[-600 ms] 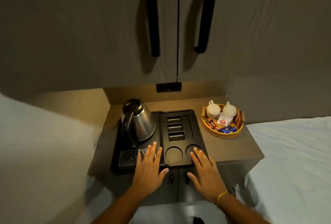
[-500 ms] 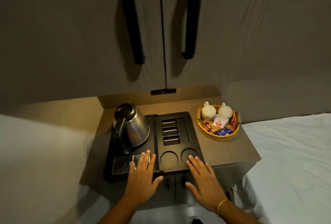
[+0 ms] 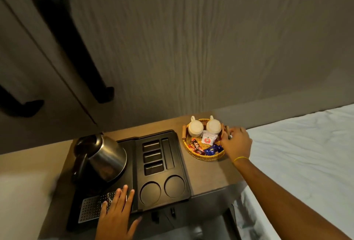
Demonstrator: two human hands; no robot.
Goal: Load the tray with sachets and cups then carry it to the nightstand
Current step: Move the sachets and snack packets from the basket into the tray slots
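A black tray (image 3: 162, 174) with three slots and two round cup recesses lies on the nightstand top (image 3: 206, 174). To its right stands a wicker basket (image 3: 203, 158) holding two white cups (image 3: 195, 128) (image 3: 213, 126) upside down and sachets: a white one (image 3: 207, 139), a red one (image 3: 196, 146), a blue one (image 3: 212, 149). My right hand (image 3: 237, 142) is at the basket's right handle, fingers curled around it. My left hand (image 3: 116, 214) rests flat on the tray's front left, over the metal drip grid (image 3: 92, 209).
A steel kettle (image 3: 107, 159) with a black handle sits on the tray's left half. Dark cabinet doors with long black handles (image 3: 70, 38) hang above. A white bed (image 3: 297, 153) borders the nightstand on the right.
My right hand has left the tray's front edge and reached right and back to the basket's handle. The view has swung to the right. My left hand stays on the tray.
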